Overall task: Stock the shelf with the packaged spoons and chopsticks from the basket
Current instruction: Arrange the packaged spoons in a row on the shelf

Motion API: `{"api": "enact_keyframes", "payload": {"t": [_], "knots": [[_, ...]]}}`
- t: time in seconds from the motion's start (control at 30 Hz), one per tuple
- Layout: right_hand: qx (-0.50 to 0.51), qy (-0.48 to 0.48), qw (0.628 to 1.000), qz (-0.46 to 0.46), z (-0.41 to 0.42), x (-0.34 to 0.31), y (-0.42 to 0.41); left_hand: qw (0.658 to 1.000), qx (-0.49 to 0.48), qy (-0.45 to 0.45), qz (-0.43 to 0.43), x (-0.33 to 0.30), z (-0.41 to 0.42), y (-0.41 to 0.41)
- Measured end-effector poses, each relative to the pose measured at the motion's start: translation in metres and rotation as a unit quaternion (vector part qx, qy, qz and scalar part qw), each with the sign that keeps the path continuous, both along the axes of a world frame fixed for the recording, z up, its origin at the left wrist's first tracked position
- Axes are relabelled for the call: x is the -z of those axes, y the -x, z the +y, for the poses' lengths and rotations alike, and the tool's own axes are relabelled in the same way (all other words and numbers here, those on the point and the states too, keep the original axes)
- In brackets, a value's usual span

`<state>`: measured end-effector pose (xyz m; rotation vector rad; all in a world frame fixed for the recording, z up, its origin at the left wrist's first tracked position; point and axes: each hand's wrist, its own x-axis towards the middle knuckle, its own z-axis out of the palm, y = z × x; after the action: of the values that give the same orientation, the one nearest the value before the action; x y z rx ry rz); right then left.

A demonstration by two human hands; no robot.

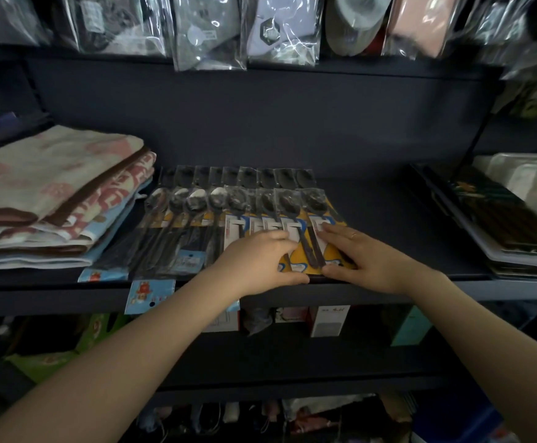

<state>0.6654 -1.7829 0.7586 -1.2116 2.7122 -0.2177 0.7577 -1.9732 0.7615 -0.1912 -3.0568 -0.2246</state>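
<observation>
Reaching over the front edge of the dark shelf [372, 292], both bare arms end on the packaged spoons [305, 251]. The left hand [257, 262] lies with fingers bent and spread on the white label cards, thumb at the shelf edge, and the right hand [361, 255] (a ring is on one finger) rests flat and open on the rightmost yellow-backed pack; neither hand closes around anything. Beside them to the left, more spoon packs [184, 225] lie in an overlapping row, some tags hanging over the edge. Behind stands a second row of packs [248, 177]. Folded towels [53, 199] are stacked at far left, flat trays [516, 212] at right, bagged goods [209, 30] above.
</observation>
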Motion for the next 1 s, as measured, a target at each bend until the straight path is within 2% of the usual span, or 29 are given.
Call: {"api": "enact_keyframes", "payload": {"t": [0.23,0.47,0.53,0.63,0.7,0.77,0.9,1.0], "knots": [[-0.017,0.015,1.0,0.008,0.002,0.004,0.002,1.0,0.009,-0.022,-0.007,0.001,-0.001,0.003],[-0.039,-0.095,0.987,0.122,0.027,0.002,-0.016,1.0,0.012,-0.004,0.003,0.001,-0.002,0.005],[-0.057,-0.064,0.986,0.143,0.031,0.002,-0.018,1.0,0.02,0.006,0.004,-0.001,-0.002,0.006],[-0.032,0.07,0.973,0.219,0.037,0.008,-0.01,0.999,0.024,0.026,-0.004,-0.003,-0.002,0.007],[0.024,0.085,0.963,0.256,0.031,0.013,-0.008,0.999,0.024,0.031,-0.009,-0.003,-0.003,0.007],[0.016,0.085,0.956,0.279,0.019,0.019,-0.01,0.999,0.029,0.036,-0.01,-0.004,-0.003,0.008],[-0.04,0.053,0.96,0.273,-0.002,0.021,-0.014,0.998,0.033,0.044,-0.011,-0.004,-0.004,0.009],[-0.05,0.016,0.977,0.207,-0.013,0.009,-0.022,0.998,0.031,0.045,-0.008,-0.003,-0.003,0.01]]}}
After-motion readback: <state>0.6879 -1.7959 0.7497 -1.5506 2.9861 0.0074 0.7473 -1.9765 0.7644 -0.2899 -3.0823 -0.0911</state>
